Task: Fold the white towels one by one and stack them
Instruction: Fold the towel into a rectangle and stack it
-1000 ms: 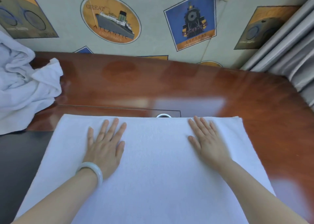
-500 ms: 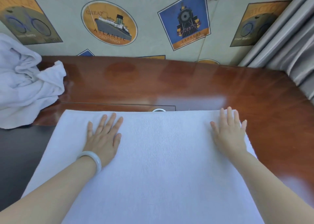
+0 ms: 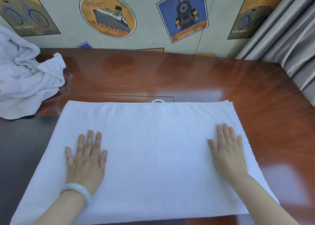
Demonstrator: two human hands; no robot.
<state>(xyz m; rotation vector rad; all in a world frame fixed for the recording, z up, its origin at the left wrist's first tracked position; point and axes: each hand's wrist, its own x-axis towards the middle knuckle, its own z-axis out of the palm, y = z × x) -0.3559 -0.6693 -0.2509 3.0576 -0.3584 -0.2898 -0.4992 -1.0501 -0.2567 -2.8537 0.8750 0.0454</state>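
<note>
Two flat hands, the left hand (image 3: 85, 163) and right hand (image 3: 227, 152), pressed down with fingers spread on the white towel (image 3: 150, 149) lying on the wooden table (image 3: 196, 78). It looked soft, light and floppy. Its corners seemed best to grab. More towels (image 3: 25, 78) sat bunched far left.

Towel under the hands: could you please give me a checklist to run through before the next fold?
1. Towel flat, no wrinkles: ok.
2. Left hand flat on the towel: ok.
3. Right hand flat near the towel's right edge: ok.
4. Folded layers matched all round: cannot tell.
5. Pile apart from the towel: ok.
</note>
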